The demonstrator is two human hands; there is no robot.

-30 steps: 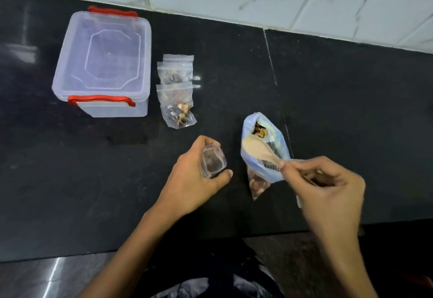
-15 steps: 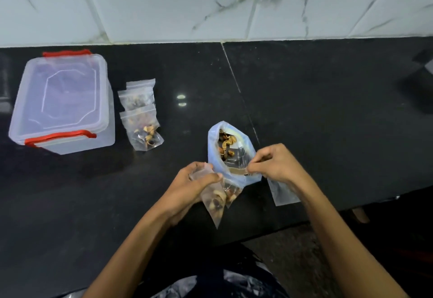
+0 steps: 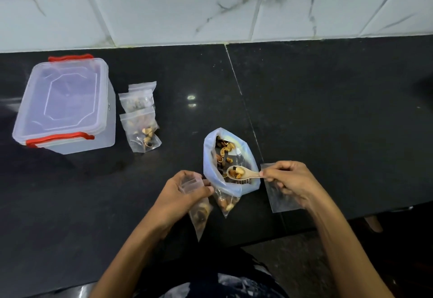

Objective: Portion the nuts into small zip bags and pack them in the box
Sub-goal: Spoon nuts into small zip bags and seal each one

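box: the lidded box (image 3: pixel 63 105) sits shut with its red clips on, toward the tabletop's (image 3: pixel 328 115) far left corner. Not needed yet.
filled bags: two filled small bags (image 3: pixel 140 119) lie just right of it, overlapping.
left hand: your left hand (image 3: pixel 180 194) has its grip pinched on the mouth of the open zip bag (image 3: pixel 198 206), at the near edge. Spread that mouth wider and hold it upright, imo.
nut pouch: the blue-rimmed nut pouch (image 3: pixel 230 157) stands open beside it, touching your fingers.
right hand: your right hand (image 3: pixel 288 180) pinches the spoon (image 3: pixel 241 172), loaded with nuts. Keep it level, tip slowly.
spare bag: an empty bag (image 3: pixel 278 199) lies partly under that hand.
surface: glossy black stone, seam down the middle.
room: white marbled tiles behind.
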